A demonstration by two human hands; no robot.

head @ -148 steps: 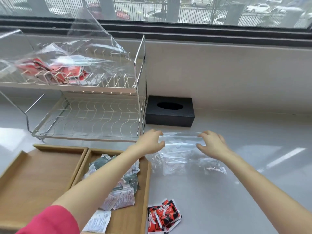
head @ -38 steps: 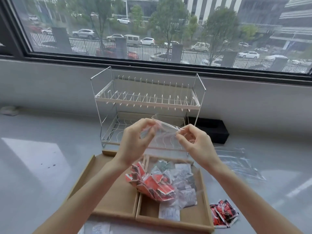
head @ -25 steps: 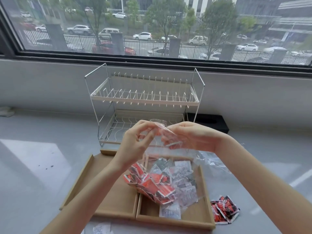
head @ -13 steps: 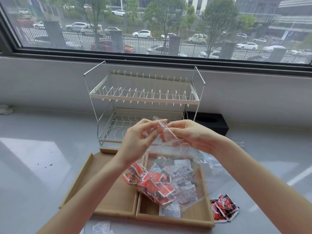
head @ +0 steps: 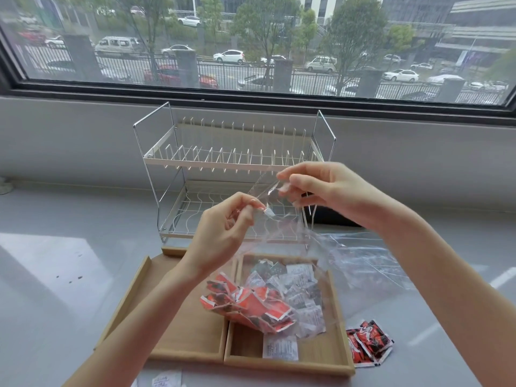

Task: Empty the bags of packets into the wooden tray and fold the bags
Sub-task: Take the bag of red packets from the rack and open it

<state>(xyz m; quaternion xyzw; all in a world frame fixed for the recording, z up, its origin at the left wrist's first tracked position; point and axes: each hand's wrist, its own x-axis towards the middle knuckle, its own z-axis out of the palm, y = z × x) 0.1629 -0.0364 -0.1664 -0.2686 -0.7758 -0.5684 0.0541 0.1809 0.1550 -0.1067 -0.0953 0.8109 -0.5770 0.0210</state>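
Observation:
A clear plastic bag (head: 282, 247) hangs above the wooden tray (head: 178, 356), with several red packets (head: 251, 305) bunched in its bottom. My left hand (head: 223, 233) pinches one side of the bag's mouth. My right hand (head: 321, 191) pinches the other side, higher and to the right, so the mouth is pulled apart. The tray has two compartments: the left one is bare wood, the right one holds several grey and white packets (head: 296, 289). An empty clear bag (head: 365, 255) lies flat on the counter to the right.
A two-tier wire dish rack (head: 231, 163) stands behind the tray, with a black box (head: 335, 219) partly hidden behind my right wrist. A few red packets (head: 368, 344) lie on the counter right of the tray. A white packet (head: 164, 381) lies at the near edge.
My hands have moved apart: the right hand rose up and right while the left stayed, so the bag's mouth has been pulled open. The bag still hangs over the tray.

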